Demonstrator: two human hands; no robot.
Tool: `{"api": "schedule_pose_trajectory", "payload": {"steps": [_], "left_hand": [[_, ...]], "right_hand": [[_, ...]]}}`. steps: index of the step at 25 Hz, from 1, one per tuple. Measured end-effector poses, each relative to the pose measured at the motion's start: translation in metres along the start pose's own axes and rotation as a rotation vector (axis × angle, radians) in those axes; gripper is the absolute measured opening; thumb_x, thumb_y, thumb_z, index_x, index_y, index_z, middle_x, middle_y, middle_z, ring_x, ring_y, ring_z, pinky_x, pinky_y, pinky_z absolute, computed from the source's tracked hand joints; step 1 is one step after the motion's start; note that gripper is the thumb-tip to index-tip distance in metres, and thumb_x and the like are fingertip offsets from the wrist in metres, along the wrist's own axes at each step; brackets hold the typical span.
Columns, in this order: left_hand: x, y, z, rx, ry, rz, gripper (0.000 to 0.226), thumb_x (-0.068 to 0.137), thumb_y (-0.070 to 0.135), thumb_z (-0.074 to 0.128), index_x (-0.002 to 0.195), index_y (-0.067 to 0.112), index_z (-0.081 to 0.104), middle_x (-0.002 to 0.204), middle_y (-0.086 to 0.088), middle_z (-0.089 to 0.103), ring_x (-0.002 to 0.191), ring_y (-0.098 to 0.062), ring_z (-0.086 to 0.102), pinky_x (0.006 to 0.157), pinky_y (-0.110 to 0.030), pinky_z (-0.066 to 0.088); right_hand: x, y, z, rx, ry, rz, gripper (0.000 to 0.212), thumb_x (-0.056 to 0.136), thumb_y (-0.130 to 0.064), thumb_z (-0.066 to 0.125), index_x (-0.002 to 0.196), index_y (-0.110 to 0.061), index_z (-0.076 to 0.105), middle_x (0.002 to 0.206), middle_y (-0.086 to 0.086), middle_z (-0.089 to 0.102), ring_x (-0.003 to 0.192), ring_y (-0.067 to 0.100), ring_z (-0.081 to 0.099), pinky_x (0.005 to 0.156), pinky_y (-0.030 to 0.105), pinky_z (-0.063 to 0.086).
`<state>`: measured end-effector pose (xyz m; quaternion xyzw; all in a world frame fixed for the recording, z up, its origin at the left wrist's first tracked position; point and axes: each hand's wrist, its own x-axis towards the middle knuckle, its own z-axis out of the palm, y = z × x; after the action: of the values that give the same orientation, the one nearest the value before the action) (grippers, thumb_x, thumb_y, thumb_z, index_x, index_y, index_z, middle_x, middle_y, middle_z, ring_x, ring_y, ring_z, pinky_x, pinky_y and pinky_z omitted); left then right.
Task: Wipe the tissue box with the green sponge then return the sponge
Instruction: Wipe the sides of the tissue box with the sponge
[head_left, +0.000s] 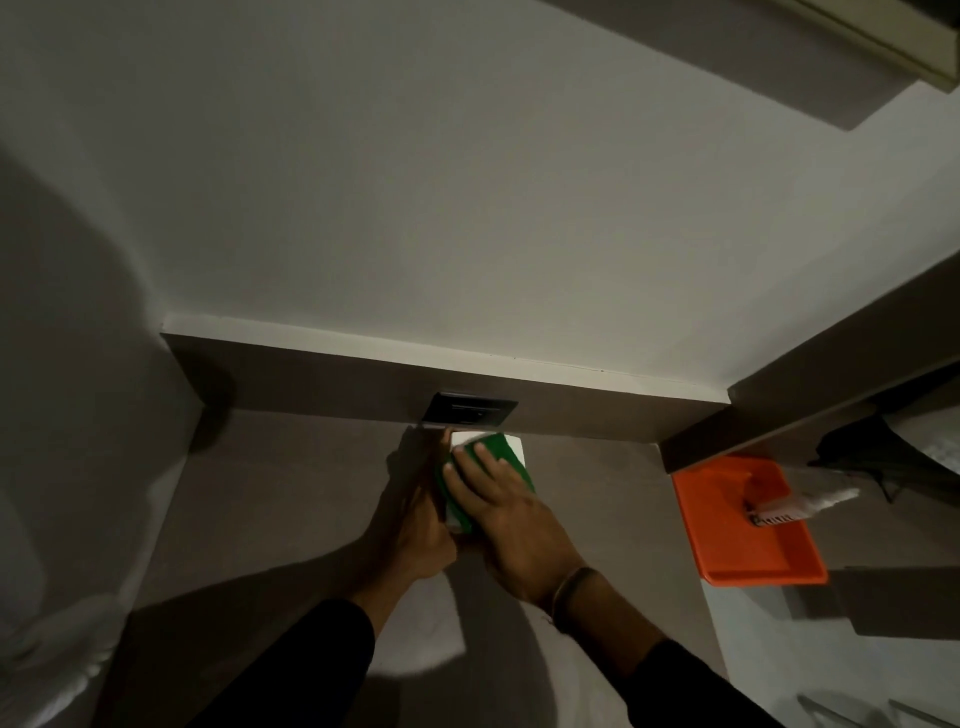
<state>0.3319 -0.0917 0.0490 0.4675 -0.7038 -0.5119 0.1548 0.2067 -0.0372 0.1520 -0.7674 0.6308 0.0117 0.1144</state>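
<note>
A white tissue box (519, 448) stands on a brown table top against the back ledge, mostly covered by my hands. The green sponge (506, 453) lies flat on top of the box. My right hand (498, 512) presses down on the sponge with its fingers spread over it. My left hand (423, 525) grips the left side of the box, with one finger stretched along its edge toward the wall. Only the far right corner and a strip of the near left side of the box show.
A dark socket plate (469, 408) sits in the brown ledge right behind the box. An orange tray (727, 540) with a white tube (802, 506) lies to the right. White bedding is at the far left and bottom.
</note>
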Motion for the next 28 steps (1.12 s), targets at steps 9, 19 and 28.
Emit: {"api": "schedule_pose_trajectory", "payload": {"steps": [9,19,28], "left_hand": [[0.006,-0.006,-0.006,-0.070,0.047,0.141,0.135,0.062,0.072,0.084,0.163,0.034,0.004,0.163,0.020,0.024,0.146,0.007,0.028,0.122,-0.019,0.029],[-0.002,-0.004,-0.004,-0.099,0.012,0.151,0.113,0.068,0.055,0.089,0.158,0.045,0.021,0.151,0.018,0.045,0.134,0.002,0.048,0.112,-0.027,0.045],[-0.005,-0.004,0.002,-0.051,0.059,0.127,0.071,0.094,0.034,0.070,0.152,0.037,0.030,0.144,-0.012,0.052,0.138,-0.026,0.049,0.101,-0.011,0.038]], "right_hand": [[0.010,0.029,-0.012,0.063,-0.008,0.229,0.075,0.091,-0.035,0.041,0.159,-0.021,0.012,0.168,0.005,0.009,0.154,0.030,0.003,0.124,0.052,0.018],[-0.043,0.032,-0.012,0.067,-0.018,0.200,0.071,0.092,-0.013,0.029,0.159,-0.025,0.010,0.167,-0.001,0.004,0.154,0.024,-0.001,0.125,0.047,0.016],[-0.050,-0.002,0.002,0.010,-0.049,-0.025,0.078,0.091,-0.007,0.043,0.159,-0.029,0.011,0.169,0.000,0.007,0.155,0.024,-0.004,0.125,0.045,0.002]]}}
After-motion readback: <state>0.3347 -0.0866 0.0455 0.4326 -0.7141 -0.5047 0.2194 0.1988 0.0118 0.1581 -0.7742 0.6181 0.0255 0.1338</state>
